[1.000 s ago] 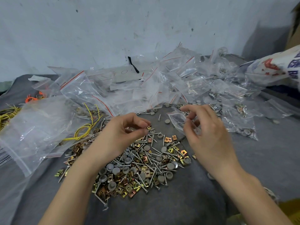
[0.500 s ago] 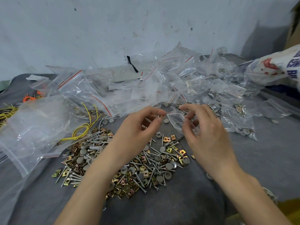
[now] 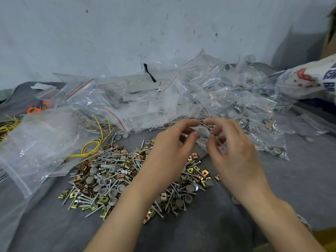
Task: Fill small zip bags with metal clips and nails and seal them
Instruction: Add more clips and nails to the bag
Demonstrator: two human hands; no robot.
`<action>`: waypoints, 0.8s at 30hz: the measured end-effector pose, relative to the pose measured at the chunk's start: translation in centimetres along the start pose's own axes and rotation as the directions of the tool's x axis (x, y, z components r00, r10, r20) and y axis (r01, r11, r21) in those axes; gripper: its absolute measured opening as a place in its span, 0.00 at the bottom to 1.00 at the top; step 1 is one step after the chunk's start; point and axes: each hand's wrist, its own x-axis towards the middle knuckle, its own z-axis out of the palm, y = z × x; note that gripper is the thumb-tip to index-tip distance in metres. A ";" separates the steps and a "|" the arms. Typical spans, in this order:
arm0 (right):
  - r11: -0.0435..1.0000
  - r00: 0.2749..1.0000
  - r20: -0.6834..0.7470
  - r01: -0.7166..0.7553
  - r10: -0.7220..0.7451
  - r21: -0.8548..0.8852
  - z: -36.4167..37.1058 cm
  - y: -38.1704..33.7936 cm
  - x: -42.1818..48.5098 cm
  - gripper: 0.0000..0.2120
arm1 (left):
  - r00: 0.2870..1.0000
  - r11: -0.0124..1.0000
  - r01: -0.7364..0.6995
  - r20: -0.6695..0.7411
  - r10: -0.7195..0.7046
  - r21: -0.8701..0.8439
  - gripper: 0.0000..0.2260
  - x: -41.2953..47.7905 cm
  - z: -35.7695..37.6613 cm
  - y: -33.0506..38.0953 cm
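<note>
Far left, a bundle of yellow wires (image 3: 5,127) runs off the frame edge, and orange ties (image 3: 34,110) sit half hidden behind a large clear bag (image 3: 36,142) whose lower corner is also cut off. A yellow wire coil (image 3: 92,145) pokes out from under that bag. On the grey cloth (image 3: 209,233) lies the pile (image 3: 109,179) of brass clips, nails and grey caps; the left forearm (image 3: 127,206) crosses it and covers its middle. The left hand (image 3: 169,153) and right hand (image 3: 234,157) meet above the pile's far edge, each with thumb and fingers curled, pinching a small zip bag (image 3: 202,136) between them. The bag is clear and blurred, so its contents and whether its strip is closed cannot be told. Behind, a heap of zip bags (image 3: 163,99) lies against the wall (image 3: 109,33); further right are filled bags (image 3: 272,142), contents indistinct. A printed sack (image 3: 309,79) is cut off at the right edge
</note>
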 end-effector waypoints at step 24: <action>1.000 1.000 -0.004 -0.007 0.007 -0.014 0.0 0.1 0.0 0.15 | 0.941 0.713 -0.126 0.310 -0.134 0.690 0.15 -0.9 0.3 -4.3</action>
